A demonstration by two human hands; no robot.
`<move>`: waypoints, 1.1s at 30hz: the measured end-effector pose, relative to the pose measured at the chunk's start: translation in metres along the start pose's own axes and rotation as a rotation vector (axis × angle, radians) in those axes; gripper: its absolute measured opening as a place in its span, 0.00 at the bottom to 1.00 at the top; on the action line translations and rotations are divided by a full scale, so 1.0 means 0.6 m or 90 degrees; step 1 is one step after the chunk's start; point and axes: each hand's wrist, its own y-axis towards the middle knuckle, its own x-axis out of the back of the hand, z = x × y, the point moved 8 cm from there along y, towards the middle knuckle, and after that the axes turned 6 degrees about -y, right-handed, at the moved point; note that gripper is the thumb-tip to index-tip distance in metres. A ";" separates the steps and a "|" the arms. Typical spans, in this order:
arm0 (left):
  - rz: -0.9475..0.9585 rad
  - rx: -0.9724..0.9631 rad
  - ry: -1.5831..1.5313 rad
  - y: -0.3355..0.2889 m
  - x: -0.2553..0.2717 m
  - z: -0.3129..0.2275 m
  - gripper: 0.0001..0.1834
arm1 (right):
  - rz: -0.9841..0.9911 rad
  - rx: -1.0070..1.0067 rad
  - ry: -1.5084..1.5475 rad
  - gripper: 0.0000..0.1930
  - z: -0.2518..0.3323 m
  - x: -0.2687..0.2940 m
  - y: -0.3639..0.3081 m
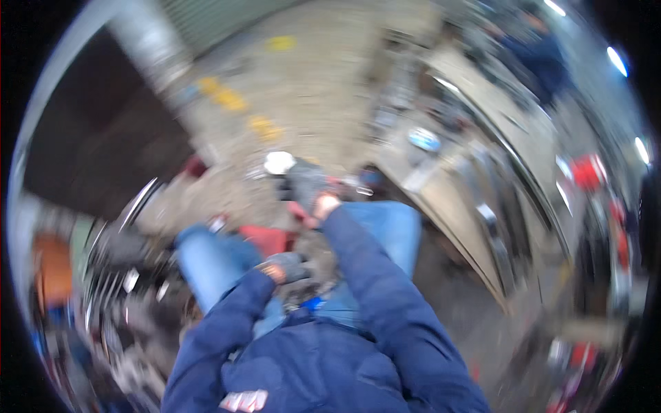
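Although blur softens every outline, two hands in grey gloves can be listed: right hand, one, extended forward between the knees, just beside a white disc; how far its fingers are closed, and whether the disc or anything else is held, cannot be told. Left hand, one, nearer the body, over the gap between the thighs, fingers directed rightward; its grip likewise cannot be read, nor any held item made out. Red piece, one, between the knees, just ahead of the left hand; kind uncertain. Blue scrap, one, bright, at the lap. Jeans, blue, knees spread; jacket, navy, sleeves reaching towards both wrists. Floor, tan-grey, bearing yellow marks. Bench, to the right, tan, with a blue-and-white tin upon it and assorted grey metal around. Red drum, one, farther right. Co-worker, one, dark clothing, upper right. Dark panel, large, upper left. Orange item, one, far left, too blurred to identify
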 end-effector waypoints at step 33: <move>-0.118 -0.247 -0.010 0.134 -0.069 -0.014 0.38 | 0.045 -0.118 0.034 0.11 -0.064 -0.216 0.093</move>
